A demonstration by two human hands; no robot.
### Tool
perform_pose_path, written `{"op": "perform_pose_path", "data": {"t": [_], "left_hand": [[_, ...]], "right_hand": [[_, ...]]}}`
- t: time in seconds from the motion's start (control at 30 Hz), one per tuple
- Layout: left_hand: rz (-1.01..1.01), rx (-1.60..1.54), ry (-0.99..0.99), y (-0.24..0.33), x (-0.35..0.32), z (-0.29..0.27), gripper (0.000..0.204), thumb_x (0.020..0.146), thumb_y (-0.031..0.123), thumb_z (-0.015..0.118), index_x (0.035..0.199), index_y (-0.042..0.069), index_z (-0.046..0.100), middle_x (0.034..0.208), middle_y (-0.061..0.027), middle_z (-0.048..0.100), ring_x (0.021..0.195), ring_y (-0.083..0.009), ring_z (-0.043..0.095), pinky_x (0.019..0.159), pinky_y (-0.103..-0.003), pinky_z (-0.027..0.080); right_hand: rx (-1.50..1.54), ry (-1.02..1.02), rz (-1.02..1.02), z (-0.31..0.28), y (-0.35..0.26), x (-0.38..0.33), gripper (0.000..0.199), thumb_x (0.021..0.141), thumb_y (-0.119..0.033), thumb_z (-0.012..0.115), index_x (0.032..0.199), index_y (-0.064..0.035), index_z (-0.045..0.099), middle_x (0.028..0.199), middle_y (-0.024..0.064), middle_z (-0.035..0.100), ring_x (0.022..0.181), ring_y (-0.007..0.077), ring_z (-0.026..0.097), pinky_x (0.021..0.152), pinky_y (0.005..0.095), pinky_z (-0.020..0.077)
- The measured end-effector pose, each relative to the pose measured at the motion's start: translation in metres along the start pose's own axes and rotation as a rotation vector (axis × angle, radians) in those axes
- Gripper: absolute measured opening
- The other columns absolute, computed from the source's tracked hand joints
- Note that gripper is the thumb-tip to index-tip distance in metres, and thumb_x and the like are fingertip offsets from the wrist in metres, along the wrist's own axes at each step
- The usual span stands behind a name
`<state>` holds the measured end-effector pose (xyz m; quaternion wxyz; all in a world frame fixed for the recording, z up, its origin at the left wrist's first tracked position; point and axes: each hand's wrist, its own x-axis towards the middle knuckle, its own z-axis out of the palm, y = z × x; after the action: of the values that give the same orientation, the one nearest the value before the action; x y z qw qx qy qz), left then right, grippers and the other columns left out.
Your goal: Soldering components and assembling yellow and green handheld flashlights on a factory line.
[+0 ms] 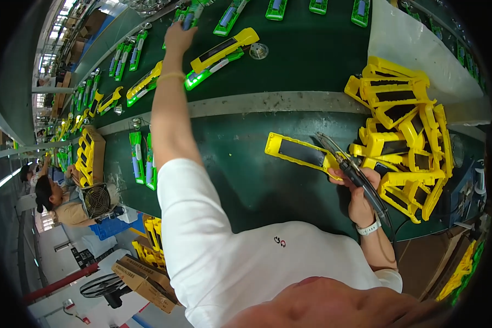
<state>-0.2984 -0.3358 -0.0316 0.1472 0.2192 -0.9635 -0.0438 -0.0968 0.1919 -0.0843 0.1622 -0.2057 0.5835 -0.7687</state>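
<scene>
My left hand (179,40) reaches far across the bench, its fingers closed on the near end of a green casing (194,11) with a blue cylindrical battery. In my right hand (361,191) is a soldering iron (357,176) with a dark handle, its tip pointing up and away. The same hand pinches the end of a yellow casing (303,152) with a dark panel, lying over the green bench mat. Close beyond my left forearm, another yellow casing (224,49) rests against a lit green casing (213,70).
A pile of yellow casings (404,136) stands right of my right hand. Several green casings lie along the far strip, beyond a grey rail (279,103). Two green casings (136,158) lie left of my left arm. Farther left, a person (65,199) sits near a fan (97,200).
</scene>
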Motion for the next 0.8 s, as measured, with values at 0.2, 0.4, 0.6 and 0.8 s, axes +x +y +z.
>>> {"op": "perform_pose_path", "data": {"t": [0.2, 0.4, 0.6, 0.8], "left_hand": [[0.317, -0.574, -0.505, 0.044, -0.204, -0.1, 0.058, 0.063, 0.011, 0.077, 0.116, 0.004, 0.055, 0.12, -0.0113, 0.054, 0.112, -0.0223, 0.051, 0.095, -0.035, 0.04], [0.694, -0.545, -0.454, 0.103, -0.366, -0.082, 0.053, 0.064, 0.015, 0.078, 0.112, 0.008, 0.057, 0.129, -0.0137, 0.048, 0.128, -0.0358, 0.035, 0.105, -0.044, 0.029], [0.789, -0.375, -0.028, 0.112, -0.395, -0.083, 0.042, 0.068, 0.015, 0.073, 0.108, 0.006, 0.061, 0.116, -0.0097, 0.058, 0.115, -0.029, 0.05, 0.096, -0.044, 0.038], [0.795, -0.62, -0.002, 0.14, -0.409, -0.068, 0.024, 0.069, 0.01, 0.071, 0.092, 0.008, 0.066, 0.09, -0.0057, 0.064, 0.079, -0.0207, 0.059, 0.068, -0.032, 0.047]], "right_hand": [[0.137, 0.064, 0.049, -0.005, 0.009, -0.001, 0.039, 0.097, -0.031, 0.036, 0.123, -0.0059, 0.022, 0.109, 0.0214, 0.053, 0.101, 0.0331, 0.058, 0.085, 0.0424, 0.0492], [0.19, 0.01, 0.204, 0.004, -0.004, -0.008, 0.036, 0.099, -0.031, 0.032, 0.123, -0.0054, 0.027, 0.1, 0.0156, 0.059, 0.092, 0.0201, 0.062, 0.065, 0.0243, 0.044], [0.163, 0.424, -0.177, -0.005, -0.025, -0.023, 0.028, 0.096, -0.029, 0.042, 0.113, -0.0062, 0.043, 0.088, 0.0096, 0.057, 0.068, 0.0109, 0.049, 0.061, 0.0243, 0.0397], [0.302, 0.334, -0.165, 0.008, -0.023, -0.063, 0.023, 0.09, -0.019, 0.053, 0.106, -0.0052, 0.042, 0.082, 0.0082, 0.051, 0.055, 0.0143, 0.046, 0.051, 0.0259, 0.0398]]}}
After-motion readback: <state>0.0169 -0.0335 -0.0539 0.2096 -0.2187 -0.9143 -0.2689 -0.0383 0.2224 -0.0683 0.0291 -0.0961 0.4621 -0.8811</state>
